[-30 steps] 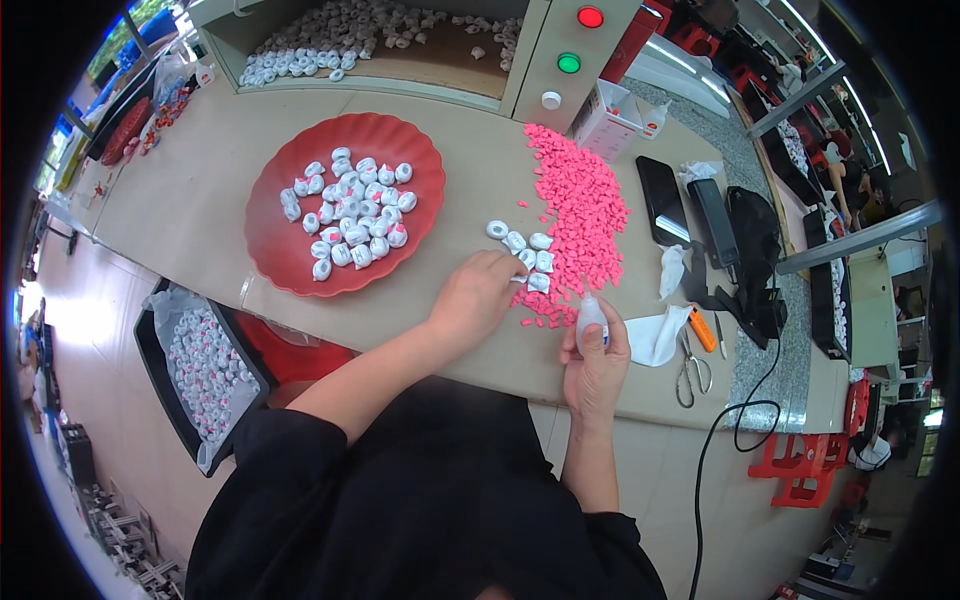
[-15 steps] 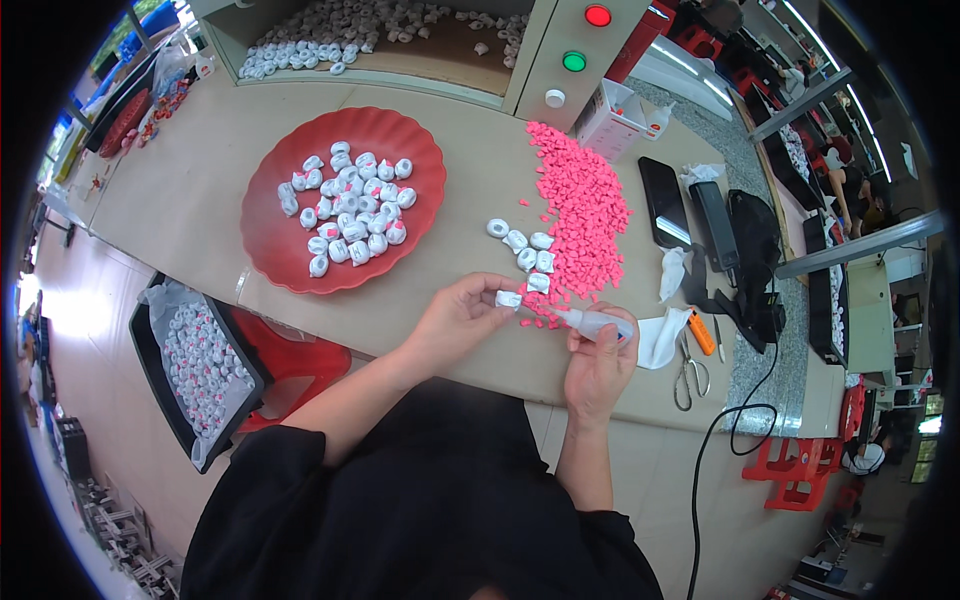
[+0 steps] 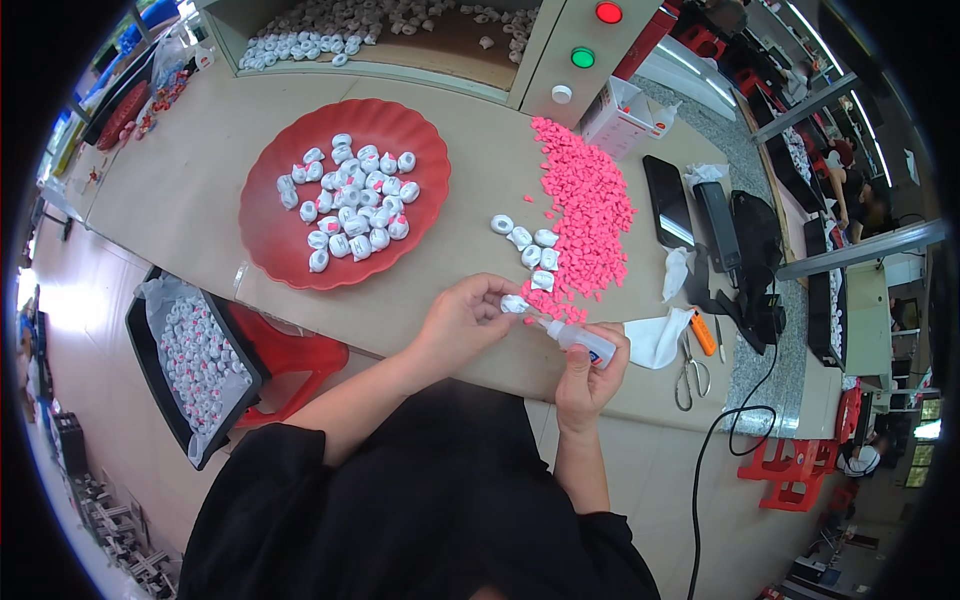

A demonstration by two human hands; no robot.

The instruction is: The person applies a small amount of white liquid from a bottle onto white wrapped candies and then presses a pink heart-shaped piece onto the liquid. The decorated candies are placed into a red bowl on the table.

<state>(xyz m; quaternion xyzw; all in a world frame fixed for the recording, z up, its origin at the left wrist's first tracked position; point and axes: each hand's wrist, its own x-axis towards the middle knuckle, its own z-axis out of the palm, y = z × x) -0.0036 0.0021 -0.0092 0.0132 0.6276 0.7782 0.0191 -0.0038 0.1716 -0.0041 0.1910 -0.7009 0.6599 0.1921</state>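
Observation:
Between thumb and fingers, my left hand [image 3: 466,318] pinches a small white figurine piece [image 3: 514,304]. My right hand [image 3: 590,378] grips a translucent squeeze bottle [image 3: 582,343], tilted so its thin nozzle points at the white piece; whether the tip touches it I cannot tell. Just beyond my hands lie several more white pieces [image 3: 533,257] in a loose cluster. Beside them spreads a heap of small pink parts [image 3: 588,215]. To the left, a red scalloped plate [image 3: 270,235] bears many white pieces, some with pink parts on them.
At the back stands an open-fronted cabinet [image 3: 532,85] with white pieces inside. A phone [image 3: 668,203], scissors [image 3: 687,375], an orange-handled cutter [image 3: 702,334] and a white cloth [image 3: 652,343] lie at right. A black tray [image 3: 150,345] of pieces rests on a red stool [image 3: 290,370] at left.
The squeeze bottle has tilted more steeply and shifted left, its nozzle nearer the white piece. In my left hand, the white piece has turned slightly.

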